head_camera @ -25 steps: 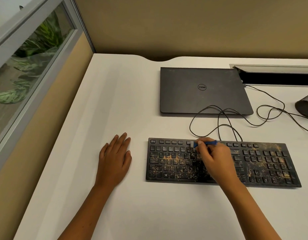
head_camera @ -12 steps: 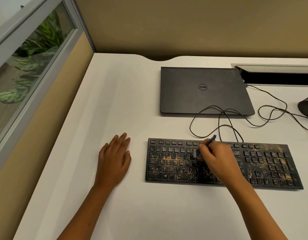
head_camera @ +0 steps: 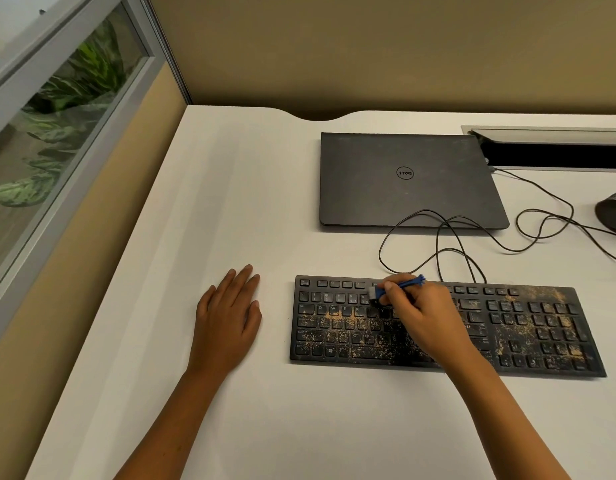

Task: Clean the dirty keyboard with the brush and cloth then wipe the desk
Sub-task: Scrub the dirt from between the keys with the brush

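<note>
From my remote seat I count two hands, one keyboard, one brush, one laptop and one looping cable on the white counter. Nearest to me, the left hand lies palm down on the bare counter just left of the keyboard, apart from it, its fingers straight and close together, holding nothing. The right hand reaches in over the middle of the keyboard, and its forearm covers part of the lower key rows. Its fingers are curled and pinch the blue brush, whose pale head touches the keys near the number row while the blue handle tilts up toward the far right. The black keyboard lies flat, speckled with tan dust, thickest on the right block and along the lower left rows. Beyond it, the thin black cable loops across the counter to the right. Farther back lies the closed dark laptop, and beside it, at the right, an open cable slot. I see no cloth I can identify.
</note>
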### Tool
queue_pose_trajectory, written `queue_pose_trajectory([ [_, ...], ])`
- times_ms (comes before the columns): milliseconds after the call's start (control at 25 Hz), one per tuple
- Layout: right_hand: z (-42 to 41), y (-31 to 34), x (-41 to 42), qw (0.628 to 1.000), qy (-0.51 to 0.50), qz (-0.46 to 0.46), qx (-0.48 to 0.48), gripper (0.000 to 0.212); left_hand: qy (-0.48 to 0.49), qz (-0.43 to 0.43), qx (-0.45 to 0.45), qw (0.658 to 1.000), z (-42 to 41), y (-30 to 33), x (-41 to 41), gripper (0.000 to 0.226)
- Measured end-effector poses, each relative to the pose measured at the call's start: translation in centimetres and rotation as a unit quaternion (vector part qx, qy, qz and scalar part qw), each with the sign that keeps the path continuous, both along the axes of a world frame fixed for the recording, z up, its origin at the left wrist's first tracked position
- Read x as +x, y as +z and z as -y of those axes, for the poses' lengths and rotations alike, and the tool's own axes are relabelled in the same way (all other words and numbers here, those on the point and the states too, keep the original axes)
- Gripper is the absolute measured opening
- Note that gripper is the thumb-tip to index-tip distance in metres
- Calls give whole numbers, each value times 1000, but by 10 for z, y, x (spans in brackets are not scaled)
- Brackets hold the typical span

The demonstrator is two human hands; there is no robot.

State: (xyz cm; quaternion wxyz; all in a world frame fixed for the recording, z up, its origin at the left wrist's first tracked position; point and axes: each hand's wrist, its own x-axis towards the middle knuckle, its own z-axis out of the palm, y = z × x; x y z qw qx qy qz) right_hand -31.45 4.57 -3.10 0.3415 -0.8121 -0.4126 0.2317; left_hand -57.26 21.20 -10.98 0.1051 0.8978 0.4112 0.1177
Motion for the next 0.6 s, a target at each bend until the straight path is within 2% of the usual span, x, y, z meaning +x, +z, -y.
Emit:
queue_pose_trajectory([
  [160, -3, -1, 6, 997, -40, -2, -67, 29, 1, 2, 1, 1000, 1, 0, 0, 52],
  [400, 5, 2, 12, 987, -144, -60, 38, 27, -1, 3, 6, 1000, 1, 0, 0, 51],
  [480, 10, 1, 12, 990, -125, -48, 52, 28, -1, 3, 6, 1000, 1, 0, 0, 52],
  [600, 14, -2, 5, 1000, -21, -1, 12, 25, -1, 3, 7, 1000, 1, 1, 0, 52],
])
